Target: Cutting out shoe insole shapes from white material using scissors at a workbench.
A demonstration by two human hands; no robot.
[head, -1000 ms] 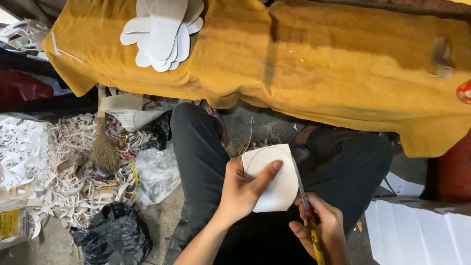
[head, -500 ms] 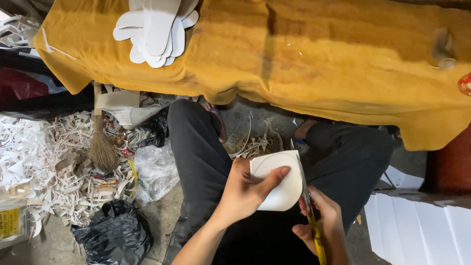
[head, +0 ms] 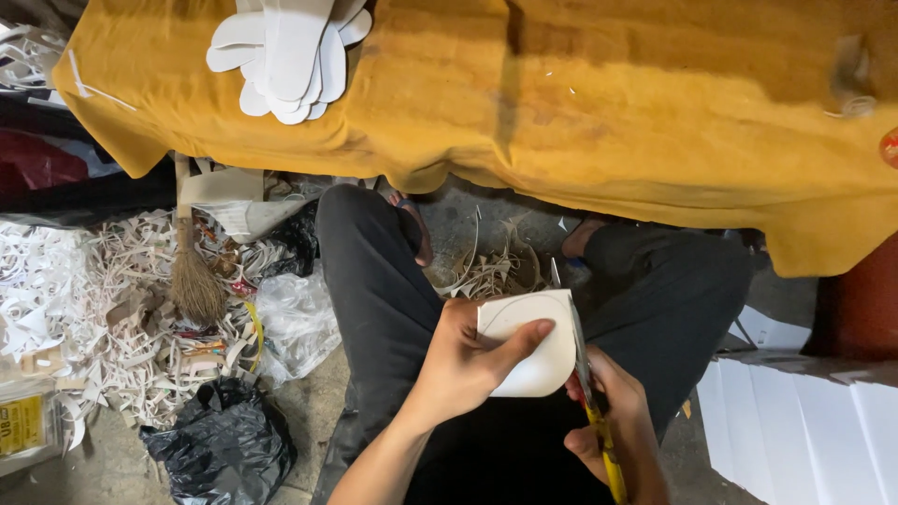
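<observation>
My left hand grips a white, partly rounded sheet piece over my lap, thumb laid across its face. My right hand holds scissors with yellow handles, their blades running up along the sheet's right edge. A stack of white sole-shaped cutouts lies on the mustard-yellow cloth ahead of me. I sit with my legs in dark trousers under the cloth's edge.
Thin curled offcuts lie on the floor between my legs. A big heap of white scraps and a small brush sit at left, with a black bag and a clear bag. White sheets are stacked at right.
The sheet piece has turned slightly in my left hand and both hands have sunk a little lower, with the scissors staying along its right edge.
</observation>
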